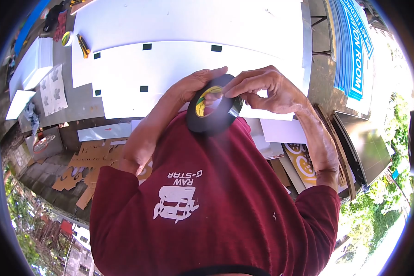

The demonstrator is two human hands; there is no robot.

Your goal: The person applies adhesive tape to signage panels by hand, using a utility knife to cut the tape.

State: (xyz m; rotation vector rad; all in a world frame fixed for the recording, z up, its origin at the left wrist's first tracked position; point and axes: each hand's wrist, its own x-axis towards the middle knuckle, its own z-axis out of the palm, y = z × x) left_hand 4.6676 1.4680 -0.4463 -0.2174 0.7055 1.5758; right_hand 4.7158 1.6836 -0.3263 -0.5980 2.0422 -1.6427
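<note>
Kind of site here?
Likely an open-air sign-making workspace: blue lettered signs stand stacked at right, black squares dot the white sheet, and sunlit greenery shows beyond.

Single head-worn view, looking forward and steeply down, close over shirt point(207, 198) and both hands.

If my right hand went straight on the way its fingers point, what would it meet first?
Most likely the black roll of tape with a yellow core: the fingertips of your right hand seem to be at its edge, though depth is unclear. Your left hand holds it.
</note>
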